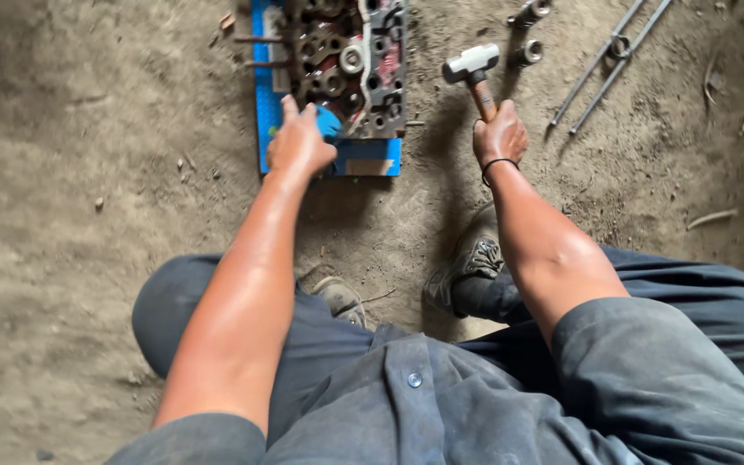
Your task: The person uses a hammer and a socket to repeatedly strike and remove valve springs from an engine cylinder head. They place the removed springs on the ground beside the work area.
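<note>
Hammer [474,73]: held in the right hand [499,135], fingers wrapped shut round the lower end of the wooden handle. Steel head pale and blocky, likely heavy for its size, so the tool is head-weighted; handle stiff, dry, best gripped low as shown. Long axis runs from the hand up and slightly left, away from the body; head sits crosswise at the far end, resting on or just above the dirt floor [88,215].

Blue pad [329,123]: under the left hand [299,145], fingers curled over it, pressed at the near corner of the engine cylinder head [350,65]. Pad looks soft and light.

Cylinder head: cast metal, rigid, evidently heavy, lying flat on a blue board [368,159], just left of the hammer.

Beyond the right hand: two metal sleeves [527,34]; long steel rods [609,65] further right.
</note>
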